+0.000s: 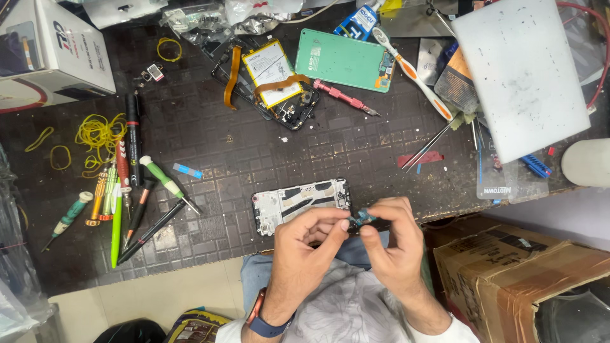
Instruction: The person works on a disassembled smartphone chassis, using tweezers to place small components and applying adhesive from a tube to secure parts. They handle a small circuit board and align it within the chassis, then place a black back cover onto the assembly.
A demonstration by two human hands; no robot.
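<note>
Dark gridded work mat [254, 152] covers the bench; a white phone frame [298, 204] lies at its near edge, and just right of the frame both hands pinch a small teal circuit part [363, 217], left hand [305, 244] and right hand [391, 244] closed on it with fingertips. Left of the frame lie screwdrivers [127, 190] and yellow rubber bands [98, 136]; beyond it, an opened phone with battery [270, 79] and a green back cover [343, 60]. A cardboard box [521, 279] stands right of the frame, below bench level.
</note>
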